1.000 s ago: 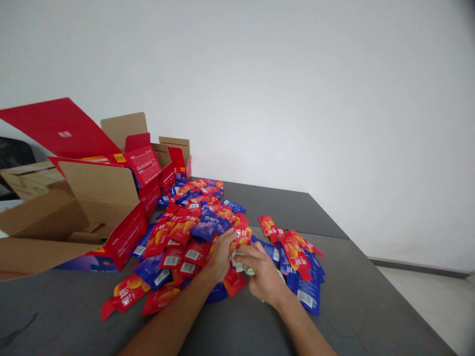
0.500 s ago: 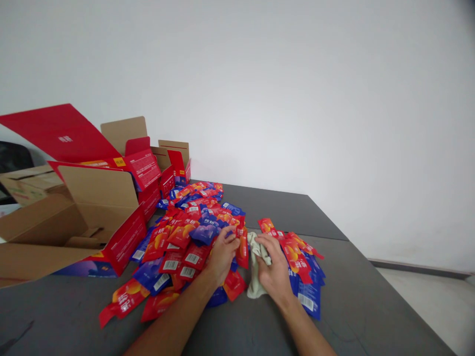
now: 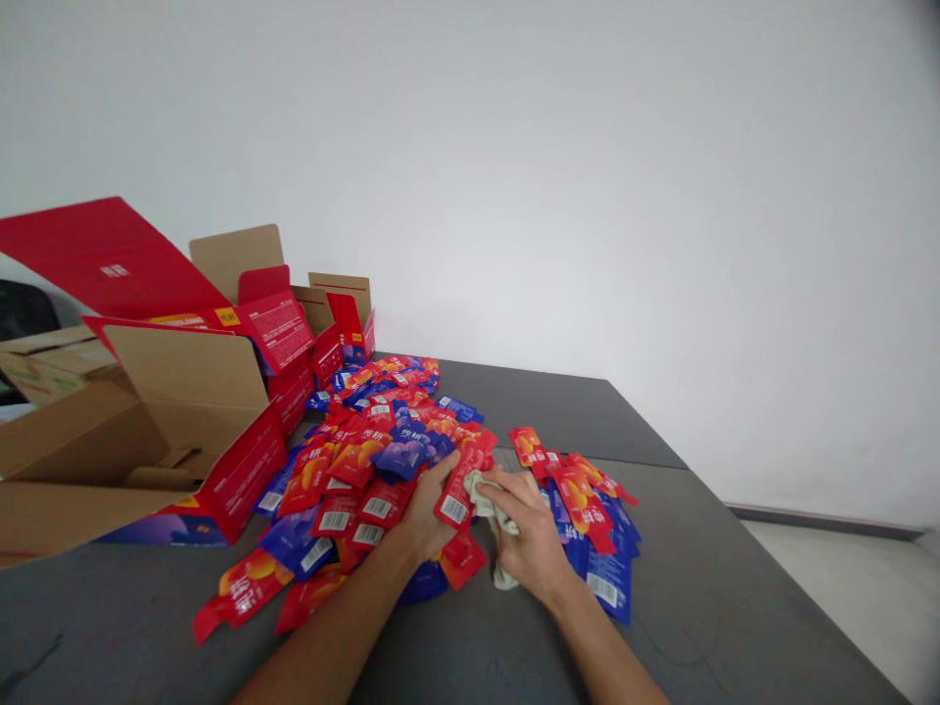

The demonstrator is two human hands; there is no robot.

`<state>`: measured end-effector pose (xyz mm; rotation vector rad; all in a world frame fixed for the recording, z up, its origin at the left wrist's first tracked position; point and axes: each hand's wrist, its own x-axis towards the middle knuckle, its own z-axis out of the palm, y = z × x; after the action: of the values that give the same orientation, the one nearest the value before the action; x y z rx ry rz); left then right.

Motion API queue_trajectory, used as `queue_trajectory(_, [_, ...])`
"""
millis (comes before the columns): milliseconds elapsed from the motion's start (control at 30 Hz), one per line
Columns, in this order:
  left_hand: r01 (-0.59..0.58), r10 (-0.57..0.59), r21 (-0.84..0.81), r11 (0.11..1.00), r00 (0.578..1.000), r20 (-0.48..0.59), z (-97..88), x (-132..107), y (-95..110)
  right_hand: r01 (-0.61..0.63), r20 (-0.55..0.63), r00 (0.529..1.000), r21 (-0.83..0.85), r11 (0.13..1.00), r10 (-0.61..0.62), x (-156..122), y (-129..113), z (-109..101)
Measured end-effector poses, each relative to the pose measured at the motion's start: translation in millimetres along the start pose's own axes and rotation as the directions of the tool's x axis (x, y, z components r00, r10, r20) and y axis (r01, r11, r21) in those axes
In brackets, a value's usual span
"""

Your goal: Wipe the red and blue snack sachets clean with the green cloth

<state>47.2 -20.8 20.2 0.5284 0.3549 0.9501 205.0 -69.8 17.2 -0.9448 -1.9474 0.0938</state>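
My left hand is closed on a red pouch, its barcode side facing me. Bunched in my right hand is a pale cloth, pressed against the right edge of that pouch; the cloth's lower end hangs down below my fingers. A heap of red and blue pouches spreads out under and beyond my left hand. Right of my right hand lies a smaller pile of red and blue pouches, partly overlapping one another.
An open red carton with brown flaps stands at the left, and more red cartons stand behind it. The dark table has its right edge beside the floor. A white wall rises behind.
My left hand has turned the red pouch so its barcode side shows. My right hand has moved left with the cloth, which now touches the pouch.
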Motion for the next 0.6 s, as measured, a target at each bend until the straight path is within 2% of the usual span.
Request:
queue_trajectory(67, [0.027, -0.028, 0.039, 0.999, 1.0, 0.011, 2.1, -0.8, -4.9, -0.051, -0.064, 0.997, -0.046, 0.998, 0.048, 1.9, 0.4, -3.5])
queue_trajectory(167, [0.091, -0.094, 0.077, 0.993, 0.994, 0.047, 7.0, -2.7, -14.6, -0.171, -0.209, 0.967, -0.11, 0.979, 0.146, 3.8, 4.3, -7.1])
queue_trajectory(233, [0.108, -0.113, 0.073, 0.991, 0.992, 0.063, 8.1, -3.3, -17.8, -0.185, -0.228, 0.962, -0.124, 0.975, 0.153, 3.9, 6.6, -7.4])
queue_trajectory(300, [0.099, -0.102, 0.054, 0.994, 0.994, 0.051, 6.2, -2.6, -16.8, -0.129, -0.168, 0.98, -0.11, 0.986, 0.11, 3.4, 5.9, -6.2])
queue_trajectory(400, [0.093, -0.093, 0.029, 0.995, 0.996, 0.007, 1.0, 0.1, -9.9, -0.023, 0.002, 1.0, -0.048, 0.999, 0.023, 3.7, -3.6, -2.9])
queue_trajectory(533, [0.072, -0.071, 0.044, 0.996, 0.997, -0.016, -2.3, 4.3, -2.4, 0.022, 0.225, 0.974, 0.04, 0.999, -0.03, 7.1, -22.4, 0.1])
queue_trajectory(600, [0.026, -0.023, 0.073, 0.997, 0.999, -0.046, -1.7, 5.6, -1.3, 0.018, 0.249, 0.968, 0.062, 0.998, -0.033, 8.2, -24.9, -0.5])
